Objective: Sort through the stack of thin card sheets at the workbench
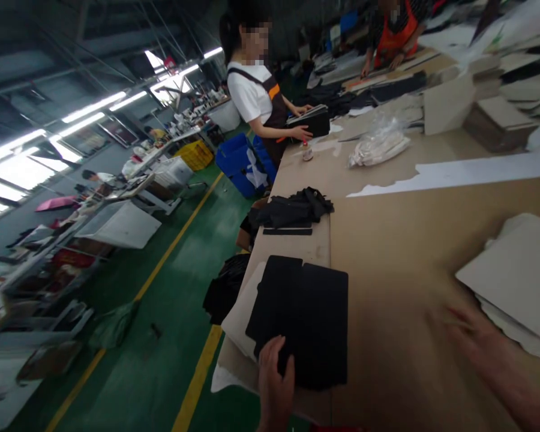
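Note:
My left hand (275, 378) rests at the lower left of a black panel stack (312, 318), fingers on the dark surface and thumb held apart. The black pieces have rounded corners and overlap, lying flat near the table edge. Beneath their left side, pale sheets (242, 315) stick out. On the right, my right hand (472, 342) is smeared by motion, close to a stack of beige boards (517, 270). Whether its fingers hold anything does not show.
Black fabric strips (297, 207) lie farther up the brown table (387, 240). Beyond them are a small bottle (306, 152) and a clear plastic bag (380, 144). A co-worker (256, 96) stands at the left edge holding dark pieces; blue bins (236, 165) stand on the floor.

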Motion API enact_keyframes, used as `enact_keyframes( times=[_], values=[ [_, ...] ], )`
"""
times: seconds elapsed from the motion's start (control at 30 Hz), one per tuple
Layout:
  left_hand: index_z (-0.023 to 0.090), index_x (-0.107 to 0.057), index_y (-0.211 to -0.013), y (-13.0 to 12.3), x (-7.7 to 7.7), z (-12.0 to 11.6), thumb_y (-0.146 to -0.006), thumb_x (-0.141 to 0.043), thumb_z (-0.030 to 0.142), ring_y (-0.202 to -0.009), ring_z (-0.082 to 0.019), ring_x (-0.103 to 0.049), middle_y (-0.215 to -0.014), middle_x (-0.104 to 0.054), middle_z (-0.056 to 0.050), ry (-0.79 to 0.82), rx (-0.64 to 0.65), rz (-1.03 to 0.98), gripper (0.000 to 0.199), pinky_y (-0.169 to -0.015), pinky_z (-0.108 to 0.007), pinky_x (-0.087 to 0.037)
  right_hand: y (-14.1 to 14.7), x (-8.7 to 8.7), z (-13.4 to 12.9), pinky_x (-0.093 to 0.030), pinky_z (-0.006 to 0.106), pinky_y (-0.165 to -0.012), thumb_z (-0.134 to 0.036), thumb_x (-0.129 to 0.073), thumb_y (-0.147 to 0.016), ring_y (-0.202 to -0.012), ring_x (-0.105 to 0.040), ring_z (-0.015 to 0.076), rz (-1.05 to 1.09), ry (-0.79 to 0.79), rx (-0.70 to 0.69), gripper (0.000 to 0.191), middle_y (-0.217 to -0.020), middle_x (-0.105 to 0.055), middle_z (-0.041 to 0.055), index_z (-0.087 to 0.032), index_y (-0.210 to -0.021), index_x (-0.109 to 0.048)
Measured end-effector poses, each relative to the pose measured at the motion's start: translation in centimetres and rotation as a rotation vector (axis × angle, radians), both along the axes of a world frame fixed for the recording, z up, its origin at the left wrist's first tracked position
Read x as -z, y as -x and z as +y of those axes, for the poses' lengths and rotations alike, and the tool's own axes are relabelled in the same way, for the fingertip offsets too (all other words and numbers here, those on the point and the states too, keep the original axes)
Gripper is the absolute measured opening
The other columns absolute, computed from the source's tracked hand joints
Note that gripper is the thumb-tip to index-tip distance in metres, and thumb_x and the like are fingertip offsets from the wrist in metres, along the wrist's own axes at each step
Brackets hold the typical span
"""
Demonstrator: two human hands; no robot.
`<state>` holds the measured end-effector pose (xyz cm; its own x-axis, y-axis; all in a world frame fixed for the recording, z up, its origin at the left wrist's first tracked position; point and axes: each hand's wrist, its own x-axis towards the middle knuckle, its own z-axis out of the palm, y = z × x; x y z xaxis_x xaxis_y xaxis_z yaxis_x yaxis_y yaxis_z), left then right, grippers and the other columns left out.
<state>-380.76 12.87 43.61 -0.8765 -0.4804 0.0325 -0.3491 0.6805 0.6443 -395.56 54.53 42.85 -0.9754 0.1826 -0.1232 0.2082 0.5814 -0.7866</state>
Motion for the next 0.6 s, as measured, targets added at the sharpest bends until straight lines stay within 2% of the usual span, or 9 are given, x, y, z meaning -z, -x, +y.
enact_keyframes(
  times=[0.1,0.17,0.27,0.33,0.4,0.53,0.6],
  values=[
    [0.017,-0.057,-0.131,1.0,1.0,-2.2,-0.087,-0.057,0.032,-0.135,-0.032,-0.049,-0.139,-0.057,-0.016,0.197,0.107,0.004,0.046,-0.114,-0.061,-0.042,-2.1,2.1,-8.7,-0.055,0.047,-0.090,-0.053,-0.048,-0.082,-0.102,-0.067,0.0307,-0.102,0.158,-0.219,0.051,-0.124,-0.062,0.0178,-0.018,-0.117,-0.062],
    [0.016,-0.048,-0.140,1.4,1.6,-3.1,-0.087,-0.059,0.036,-0.142,-0.034,-0.040,-0.147,-0.050,-0.017,0.258,0.176,-0.021,0.057,-0.115,-0.062,-0.040,-3.0,2.8,-14.2,-0.054,0.041,-0.095,-0.048,-0.042,-0.086,-0.108,-0.064,0.0261,-0.107,0.138,-0.346,0.054,-0.127,-0.059,0.0154,-0.014,-0.126,-0.055],
    [0.020,-0.039,-0.147,1.6,2.5,-3.8,-0.091,-0.055,0.040,-0.146,-0.033,-0.035,-0.154,-0.043,-0.015,0.258,0.275,-0.045,0.062,-0.116,-0.060,-0.040,-3.1,3.3,-19.6,-0.046,0.041,-0.106,-0.045,-0.047,-0.086,-0.122,-0.055,0.0284,-0.116,0.043,-0.333,0.062,-0.135,-0.051,0.0165,-0.010,-0.137,-0.046],
    [0.024,-0.039,-0.148,1.5,3.3,-4.1,-0.092,-0.053,0.039,-0.145,-0.032,-0.038,-0.155,-0.042,-0.013,0.250,0.301,-0.039,0.059,-0.115,-0.058,-0.042,-2.8,3.5,-21.6,-0.040,0.047,-0.112,-0.044,-0.055,-0.082,-0.129,-0.046,0.0353,-0.125,-0.034,-0.268,0.073,-0.141,-0.042,0.0213,-0.005,-0.142,-0.039],
    [0.027,-0.042,-0.146,1.4,4.4,-4.4,-0.092,-0.052,0.035,-0.143,-0.031,-0.042,-0.154,-0.045,-0.011,0.263,0.299,-0.001,0.055,-0.113,-0.057,-0.043,-2.4,3.7,-22.7,-0.039,0.052,-0.111,-0.040,-0.062,-0.077,-0.130,-0.043,0.0406,-0.135,-0.099,-0.216,0.080,-0.140,-0.040,0.0245,-0.002,-0.143,-0.036],
    [0.027,-0.048,-0.142,1.1,6.5,-5.1,-0.091,-0.053,0.028,-0.139,-0.029,-0.047,-0.148,-0.053,-0.010,0.341,0.288,0.132,0.051,-0.109,-0.052,-0.048,-2.0,4.0,-24.0,-0.047,0.050,-0.100,-0.035,-0.071,-0.072,-0.117,-0.052,0.0401,-0.160,-0.151,-0.135,0.079,-0.123,-0.049,0.0207,-0.007,-0.139,-0.042],
    [0.027,-0.049,-0.141,1.1,7.3,-5.4,-0.089,-0.058,0.030,-0.136,-0.028,-0.049,-0.145,-0.055,-0.009,0.396,0.291,0.203,0.053,-0.106,-0.049,-0.050,-1.9,4.2,-24.4,-0.047,0.047,-0.099,-0.036,-0.075,-0.068,-0.114,-0.054,0.0390,-0.169,-0.154,-0.089,0.080,-0.119,-0.051,0.0187,-0.009,-0.136,-0.045]
  ],
)
